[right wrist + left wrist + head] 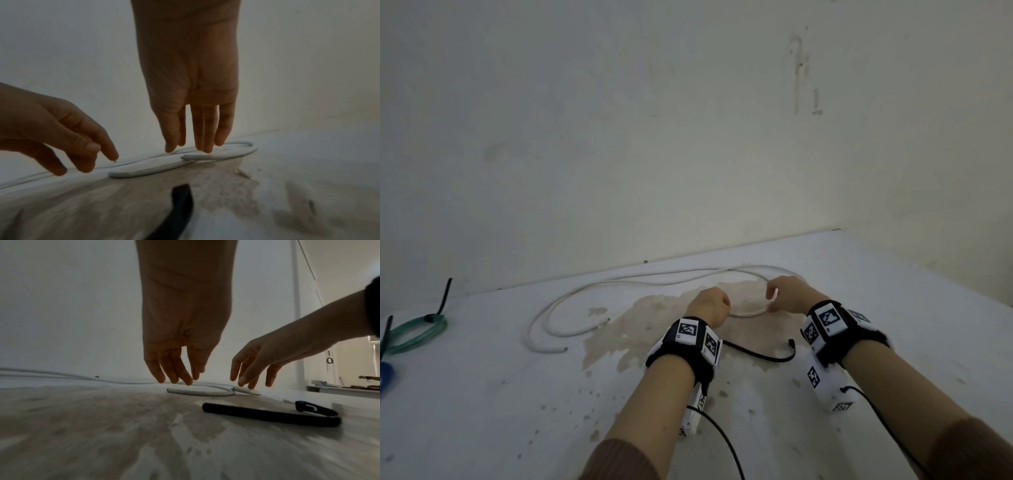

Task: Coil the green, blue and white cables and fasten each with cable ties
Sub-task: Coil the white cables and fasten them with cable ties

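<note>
Grip: both hands (709, 305) (789, 294) relaxed, fingers straight, holding nothing above the white cable (619, 284).
Risk: stiff cable may spring uncoiled before the black tie (760, 356) wraps it.

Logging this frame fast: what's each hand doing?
Left hand: open, holding nothing, above the white cable.
Right hand: open, holding nothing, above it too.

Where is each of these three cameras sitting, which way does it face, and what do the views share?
Head: worn on the head, looking forward and down at the table and wall; both forearms, left hand and right hand show.
Left wrist: low by the table, looking along the left hand's fingers at the white cable; the right hand enters from the right.
Right wrist: low, looking along the right hand's fingers; the left hand enters from the left.
Shared: all show the white cable, black cable tie and both hands.
</note>
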